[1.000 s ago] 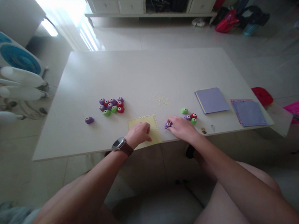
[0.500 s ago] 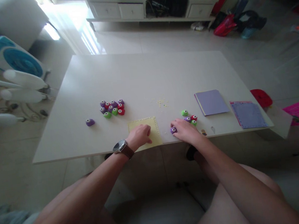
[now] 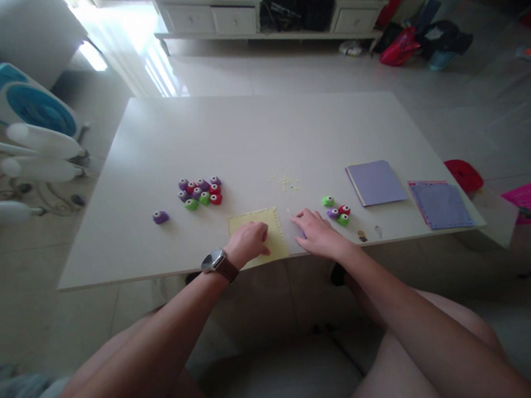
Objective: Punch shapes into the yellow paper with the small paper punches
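Observation:
My left hand [image 3: 249, 240], with a watch [image 3: 215, 262] on its wrist, presses down closed on a yellow sheet of paper [image 3: 276, 242] at the table's near edge. Small notches or holes run along the sheet's far and right edges. Right of the paper, my right hand [image 3: 316, 235] is low over the table, index finger stretched out to the left. Between its thumb and fingers a bit of a purple craft punch [image 3: 303, 235] shows; the hand hides the rest. Close by its right side stand a purple punch [image 3: 333, 214], a red punch [image 3: 344, 209] and green punches [image 3: 328, 201].
Several coloured punches [image 3: 199, 193] cluster on the left, with a lone purple one [image 3: 160, 217] beside them. Pale paper bits [image 3: 285, 181] lie mid-table. Purple paper [image 3: 376, 182], a bluish sheet stack [image 3: 442, 204] and two small items, one a brown figure [image 3: 362, 236], are on the right.
My right hand has shifted left toward the yellow paper, its index finger reaching out, and the purple punch under it has moved left too. My left hand has stayed put.

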Tool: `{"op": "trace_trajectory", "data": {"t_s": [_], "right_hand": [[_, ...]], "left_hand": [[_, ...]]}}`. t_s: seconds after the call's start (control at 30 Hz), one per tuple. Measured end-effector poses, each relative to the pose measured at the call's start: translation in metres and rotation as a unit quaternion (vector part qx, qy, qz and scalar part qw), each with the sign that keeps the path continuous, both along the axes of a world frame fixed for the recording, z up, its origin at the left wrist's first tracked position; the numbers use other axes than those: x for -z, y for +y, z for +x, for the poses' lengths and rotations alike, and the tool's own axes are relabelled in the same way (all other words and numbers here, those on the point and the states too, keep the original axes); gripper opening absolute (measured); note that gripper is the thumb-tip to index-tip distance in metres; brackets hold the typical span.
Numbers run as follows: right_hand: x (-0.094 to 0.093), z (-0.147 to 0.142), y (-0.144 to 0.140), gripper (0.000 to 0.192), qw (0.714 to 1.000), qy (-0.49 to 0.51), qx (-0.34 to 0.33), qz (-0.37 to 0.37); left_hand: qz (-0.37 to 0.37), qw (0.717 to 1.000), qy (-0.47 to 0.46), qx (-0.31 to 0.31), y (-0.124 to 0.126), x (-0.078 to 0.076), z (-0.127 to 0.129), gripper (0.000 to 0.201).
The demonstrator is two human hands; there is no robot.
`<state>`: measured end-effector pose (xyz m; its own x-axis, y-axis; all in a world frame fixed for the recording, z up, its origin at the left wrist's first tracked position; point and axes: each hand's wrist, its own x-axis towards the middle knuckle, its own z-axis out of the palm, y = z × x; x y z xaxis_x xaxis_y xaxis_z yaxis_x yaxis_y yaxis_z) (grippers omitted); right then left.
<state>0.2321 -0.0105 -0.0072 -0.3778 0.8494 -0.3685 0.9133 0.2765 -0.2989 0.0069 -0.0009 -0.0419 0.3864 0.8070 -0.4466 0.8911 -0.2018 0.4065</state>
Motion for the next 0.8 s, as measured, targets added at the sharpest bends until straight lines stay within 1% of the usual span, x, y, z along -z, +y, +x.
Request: {"op": "trace_trajectory", "data": {"t_s": [0.07, 0.13, 0.27, 0.37, 0.5, 0.6, 0.7, 0.8], "right_hand": [[0.000, 0.000, 0.000, 0.058, 0.999, -0.013, 0.025, 0.023], [0.001, 0.000, 0.000, 0.061, 0.999, -0.018, 0.035, 0.017], [0.002, 0.000, -0.003, 0.056, 1.000, -0.023, 0.019, 0.009], [-0.003, -0.002, -0.004, 0.047, 0.998, -0.048, 0.006, 0.033], [-0.013, -0.004, -0.002, 0.035, 0.993, -0.099, 0.006, 0.066], [-0.014, -0.005, -0.003, 0.028, 0.994, -0.097, 0.007, 0.056], [-0.010, -0.006, -0.004, 0.029, 0.996, -0.086, 0.003, 0.030], [-0.007, -0.005, -0.003, 0.032, 0.994, -0.097, 0.010, 0.040]], "left_hand": [[0.000, 1.000, 0.002, 0.000, 0.000, 0.001, 0.000, 0.029], [-0.002, 1.000, 0.005, 0.000, 0.000, 0.001, 0.000, 0.028], [-0.002, 1.000, 0.010, 0.000, 0.000, 0.001, 0.000, 0.027], [-0.004, 1.000, 0.011, 0.000, 0.000, 0.002, 0.000, 0.027], [-0.005, 1.000, 0.009, -0.001, 0.000, 0.002, 0.000, 0.027], [0.002, 1.000, 0.005, 0.001, -0.001, 0.001, 0.000, 0.027], [0.006, 1.000, 0.005, 0.002, -0.002, 0.000, -0.001, 0.027], [0.002, 1.000, 0.006, 0.001, -0.002, 0.001, -0.001, 0.027]]}}
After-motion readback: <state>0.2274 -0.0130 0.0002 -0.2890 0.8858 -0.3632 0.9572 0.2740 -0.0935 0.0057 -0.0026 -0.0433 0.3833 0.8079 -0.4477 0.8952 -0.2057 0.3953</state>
